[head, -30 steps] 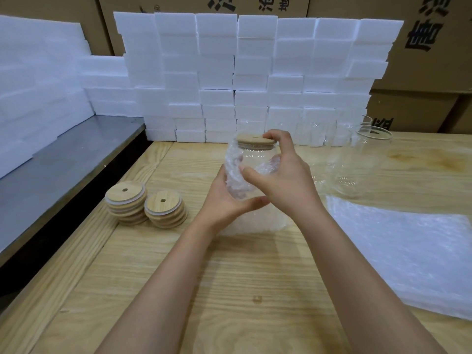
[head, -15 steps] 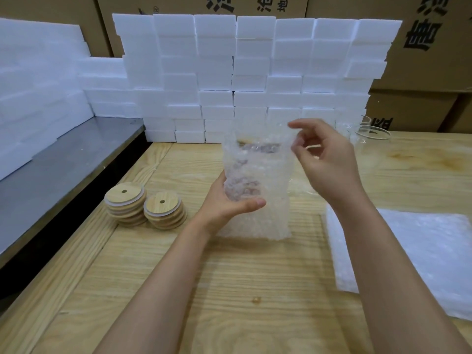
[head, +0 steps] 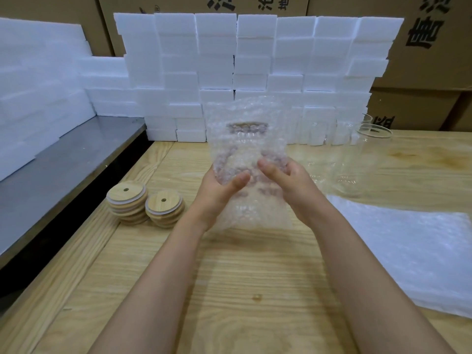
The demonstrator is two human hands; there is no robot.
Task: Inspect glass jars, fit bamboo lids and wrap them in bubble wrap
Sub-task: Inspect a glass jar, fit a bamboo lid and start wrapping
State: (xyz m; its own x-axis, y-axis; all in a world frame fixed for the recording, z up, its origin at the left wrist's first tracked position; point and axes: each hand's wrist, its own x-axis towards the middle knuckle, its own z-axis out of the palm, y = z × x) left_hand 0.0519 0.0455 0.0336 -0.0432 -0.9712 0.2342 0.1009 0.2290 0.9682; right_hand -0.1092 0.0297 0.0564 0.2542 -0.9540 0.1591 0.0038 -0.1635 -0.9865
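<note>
Both hands, left hand (head: 217, 192) and right hand (head: 288, 182), grip the bubble-wrapped lidded jar (head: 245, 154).

Centre of frame: bubble-wrapped jar (head: 245, 159) over the wooden table (head: 255, 290), held between the left hand (head: 217, 192) and the right hand (head: 288, 185).
Left of centre: stack of bamboo lids (head: 127, 200) on the table, with a second lid stack (head: 164, 208) just to its right, near the left hand.
Right of centre: empty glass jars (head: 367, 159) on the table.
Lower right: pile of bubble wrap sheets (head: 408, 251), in front of the empty jars.
Upper frame: wall of foam blocks (head: 255, 60) at the table's far edge, with cardboard boxes (head: 421, 47) behind it.
Left edge: metal counter (head: 63, 169) beside the table.
</note>
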